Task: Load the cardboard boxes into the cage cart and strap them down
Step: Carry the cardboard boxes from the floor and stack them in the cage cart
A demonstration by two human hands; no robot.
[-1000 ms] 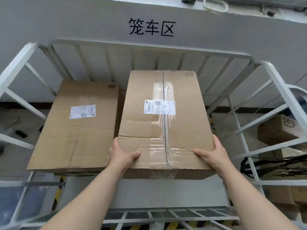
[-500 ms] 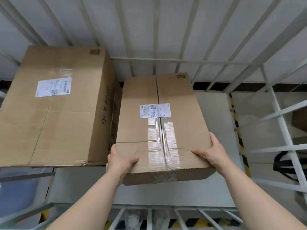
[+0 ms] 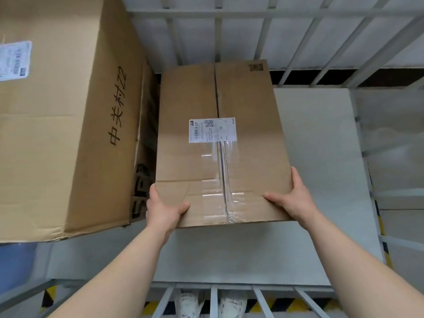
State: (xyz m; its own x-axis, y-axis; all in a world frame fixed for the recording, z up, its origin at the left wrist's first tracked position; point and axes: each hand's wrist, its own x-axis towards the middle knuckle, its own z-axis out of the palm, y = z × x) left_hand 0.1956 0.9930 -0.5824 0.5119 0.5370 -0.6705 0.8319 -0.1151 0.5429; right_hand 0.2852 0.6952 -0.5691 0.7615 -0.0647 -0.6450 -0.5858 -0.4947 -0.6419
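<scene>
A taped cardboard box [image 3: 247,106] with a white shipping label sits low inside the white cage cart [image 3: 321,157], its far end near the cart's back bars. My left hand [image 3: 164,210] grips its near left corner, and my right hand [image 3: 294,199] grips its near right corner. A taller cardboard box [image 3: 68,125] with black handwriting on its side stands against it on the left. Whether the smaller box rests on the cart floor cannot be told.
White bars [image 3: 263,37] close the cart's back and right side. A bare strip of the white floor panel lies to the right of the held box and in front of it. Low front bars [image 3: 213,299] cross below, with white shoes and yellow-black floor tape behind them.
The box has gone down and forward into the cart beside the taller box, with both hands still on its near corners. The view has dropped closer to the cart floor.
</scene>
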